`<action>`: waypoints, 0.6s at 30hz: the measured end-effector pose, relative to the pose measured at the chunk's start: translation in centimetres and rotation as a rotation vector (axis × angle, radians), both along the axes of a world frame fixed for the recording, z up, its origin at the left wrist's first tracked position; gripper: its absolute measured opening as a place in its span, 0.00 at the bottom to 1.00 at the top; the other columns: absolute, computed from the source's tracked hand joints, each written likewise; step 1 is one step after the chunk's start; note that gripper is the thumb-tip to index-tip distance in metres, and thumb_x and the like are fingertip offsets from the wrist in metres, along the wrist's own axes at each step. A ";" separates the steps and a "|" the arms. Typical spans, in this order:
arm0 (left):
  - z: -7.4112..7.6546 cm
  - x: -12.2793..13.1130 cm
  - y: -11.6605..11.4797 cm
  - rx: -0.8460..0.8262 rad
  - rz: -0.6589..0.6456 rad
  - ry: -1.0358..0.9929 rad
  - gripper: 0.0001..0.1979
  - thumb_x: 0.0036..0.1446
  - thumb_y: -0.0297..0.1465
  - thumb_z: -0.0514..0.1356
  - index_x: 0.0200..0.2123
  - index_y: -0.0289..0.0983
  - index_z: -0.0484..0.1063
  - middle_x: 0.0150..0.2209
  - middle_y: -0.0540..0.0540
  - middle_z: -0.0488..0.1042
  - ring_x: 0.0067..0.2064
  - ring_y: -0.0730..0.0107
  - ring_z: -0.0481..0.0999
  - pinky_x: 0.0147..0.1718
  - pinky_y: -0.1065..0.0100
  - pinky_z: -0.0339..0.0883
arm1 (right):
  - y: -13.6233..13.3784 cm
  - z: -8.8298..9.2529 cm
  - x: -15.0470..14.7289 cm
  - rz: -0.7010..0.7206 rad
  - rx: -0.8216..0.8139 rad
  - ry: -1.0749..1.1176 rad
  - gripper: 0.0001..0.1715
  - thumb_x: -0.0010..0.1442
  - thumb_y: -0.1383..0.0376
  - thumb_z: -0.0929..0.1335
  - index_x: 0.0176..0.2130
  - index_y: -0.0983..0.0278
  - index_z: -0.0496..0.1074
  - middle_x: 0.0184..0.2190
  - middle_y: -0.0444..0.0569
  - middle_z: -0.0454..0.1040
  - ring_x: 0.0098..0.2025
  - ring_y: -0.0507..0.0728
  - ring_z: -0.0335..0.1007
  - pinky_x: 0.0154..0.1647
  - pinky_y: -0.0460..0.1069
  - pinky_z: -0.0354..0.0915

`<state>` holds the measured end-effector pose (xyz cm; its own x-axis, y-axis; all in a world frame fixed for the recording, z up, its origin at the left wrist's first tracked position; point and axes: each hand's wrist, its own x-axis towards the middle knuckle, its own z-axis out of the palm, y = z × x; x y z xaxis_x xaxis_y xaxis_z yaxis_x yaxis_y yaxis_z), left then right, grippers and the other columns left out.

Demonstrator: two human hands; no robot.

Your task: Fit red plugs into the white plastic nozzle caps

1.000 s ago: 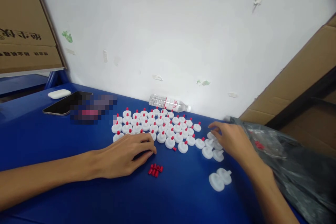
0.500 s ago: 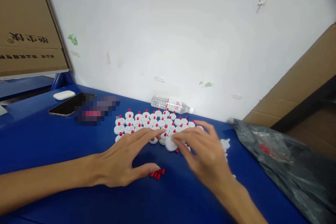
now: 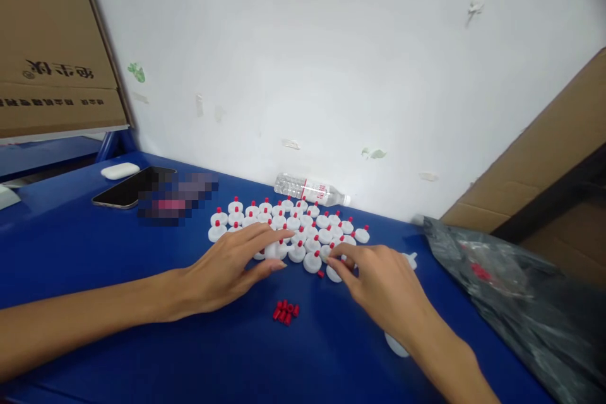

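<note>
Many round white caps (image 3: 312, 261) with red tips stand grouped on the blue table (image 3: 199, 353). At the group's front edge my left hand (image 3: 237, 259) holds a white cap (image 3: 273, 250) between thumb and fingers, its bare nozzle pointing right. My right hand (image 3: 374, 271) pinches at the right front of the group, beside a white cap; what its fingertips hold, if anything, is hidden. A small pile of red tips (image 3: 286, 312) lies in front of the hands. One loose red tip (image 3: 320, 274) rests near the front caps.
A clear bottle (image 3: 312, 190) lies against the white wall. On the left are a phone (image 3: 123, 190) and a white case (image 3: 120, 170). A dark plastic bag (image 3: 516, 290) covers the right edge, with white pieces (image 3: 396, 345) near my right forearm.
The white cap near my right fingers now stands in the group. My left hand has closed on another white cap. My right hand has moved slightly right and down.
</note>
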<state>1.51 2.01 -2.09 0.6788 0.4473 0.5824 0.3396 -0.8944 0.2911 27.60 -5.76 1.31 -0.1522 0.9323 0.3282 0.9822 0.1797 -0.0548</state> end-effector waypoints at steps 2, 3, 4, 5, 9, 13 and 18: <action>0.0 -0.1 0.0 -0.020 0.013 0.027 0.19 0.73 0.38 0.52 0.64 0.44 0.64 0.44 0.46 0.74 0.39 0.68 0.75 0.39 0.69 0.70 | 0.1 0.0 0.3 -0.039 -0.096 -0.041 0.07 0.65 0.59 0.70 0.38 0.54 0.81 0.22 0.41 0.79 0.24 0.57 0.76 0.24 0.49 0.52; 0.0 -0.1 0.0 -0.028 0.016 0.037 0.19 0.73 0.38 0.52 0.64 0.44 0.64 0.44 0.46 0.74 0.38 0.69 0.74 0.38 0.69 0.70 | 0.1 -0.1 0.3 -0.042 -0.121 -0.048 0.07 0.65 0.59 0.70 0.39 0.53 0.81 0.22 0.42 0.79 0.24 0.57 0.76 0.24 0.49 0.52; 0.1 -0.1 -0.1 -0.034 0.015 0.045 0.19 0.73 0.39 0.52 0.63 0.44 0.64 0.45 0.46 0.74 0.38 0.69 0.74 0.37 0.70 0.69 | 0.1 -0.2 0.1 -0.038 -0.134 -0.051 0.07 0.65 0.58 0.71 0.40 0.53 0.81 0.23 0.42 0.79 0.25 0.58 0.76 0.24 0.49 0.52; 0.2 -0.1 -0.2 -0.039 0.011 0.054 0.18 0.73 0.40 0.53 0.62 0.44 0.65 0.45 0.46 0.74 0.37 0.69 0.74 0.36 0.70 0.68 | 0.1 -0.3 0.0 -0.026 -0.135 -0.053 0.07 0.64 0.58 0.71 0.41 0.53 0.81 0.23 0.43 0.80 0.26 0.59 0.77 0.24 0.49 0.53; 0.4 0.0 -0.6 -0.055 -0.016 0.084 0.17 0.73 0.43 0.52 0.60 0.44 0.66 0.46 0.47 0.75 0.39 0.69 0.76 0.35 0.70 0.67 | 0.1 -0.8 -0.7 0.007 -0.116 -0.074 0.06 0.63 0.59 0.72 0.41 0.53 0.80 0.23 0.43 0.79 0.26 0.59 0.77 0.25 0.49 0.54; 0.3 0.1 -0.4 -0.061 -0.004 0.102 0.18 0.72 0.43 0.54 0.60 0.44 0.65 0.46 0.46 0.75 0.40 0.68 0.76 0.36 0.69 0.67 | 0.2 -1.0 -0.8 0.021 -0.157 -0.138 0.07 0.65 0.64 0.70 0.39 0.54 0.80 0.19 0.43 0.76 0.25 0.60 0.77 0.24 0.49 0.51; -0.1 0.1 0.0 -0.035 -0.027 0.081 0.22 0.70 0.43 0.57 0.62 0.42 0.64 0.45 0.46 0.75 0.38 0.69 0.75 0.36 0.70 0.69 | 0.1 -0.2 -0.2 0.099 -0.115 -0.014 0.07 0.67 0.65 0.67 0.41 0.57 0.76 0.28 0.43 0.80 0.27 0.57 0.76 0.26 0.48 0.56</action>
<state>1.60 1.97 -2.23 0.7351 0.4472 0.5096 0.3393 -0.8934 0.2945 27.37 -5.70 1.07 -0.2487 0.9438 0.2175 0.9609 0.2686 -0.0669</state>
